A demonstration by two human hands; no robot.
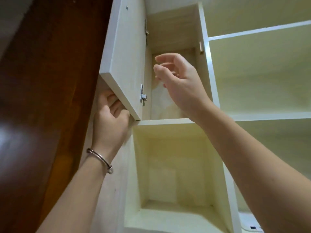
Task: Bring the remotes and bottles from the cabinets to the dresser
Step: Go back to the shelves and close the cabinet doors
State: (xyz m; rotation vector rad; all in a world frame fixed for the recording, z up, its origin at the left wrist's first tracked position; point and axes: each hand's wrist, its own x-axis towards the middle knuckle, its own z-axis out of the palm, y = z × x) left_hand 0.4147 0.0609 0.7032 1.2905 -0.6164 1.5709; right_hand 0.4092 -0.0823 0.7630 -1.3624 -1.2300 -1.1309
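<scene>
A white upper cabinet door (pixel 124 52) stands swung open to the left. My left hand (pixel 110 115) grips its bottom edge from below, fingers curled round the panel; a metal bracelet sits on that wrist. My right hand (pixel 178 79) reaches up into the open upper compartment (pixel 171 31), fingers loosely spread and holding nothing. The floor of that compartment is hidden from below by its shelf (pixel 165 121). No remote or bottle shows anywhere in this view.
An open cubby (pixel 175 174) lies right below the upper compartment. Open white shelves (pixel 259 32) run to the right. A dark wooden panel (pixel 47 98) fills the left side. A second closed door's small handle (pixel 201 47) sits at the compartment's right edge.
</scene>
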